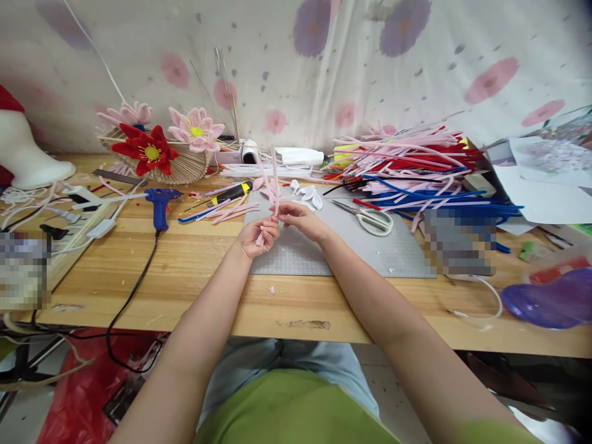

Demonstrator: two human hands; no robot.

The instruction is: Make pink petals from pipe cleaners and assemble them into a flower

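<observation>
Pale pink fuzzy stems [275, 176] rise upright from between my two hands, over the left part of a grey cutting mat [296, 262]. My left hand [259, 237] is closed round their lower part, and a pale end shows below its fingers. At the same stems, my right hand [300, 220] has its fingertips pinched together, touching or nearly touching the left fingers. Just behind the hands lie white petal shapes [312, 197] and pink petal pieces [269, 187]. Green-handled scissors [374, 222] rest on the mat to the right.
A blue glue gun [160, 206] with a black cord stands left, near a yellow-black cutter [231, 193]. Fuzzy flowers [150, 152] sit at the back left. Piled coloured stems [407, 154] fill the back right. A purple object [548, 299] lies far right.
</observation>
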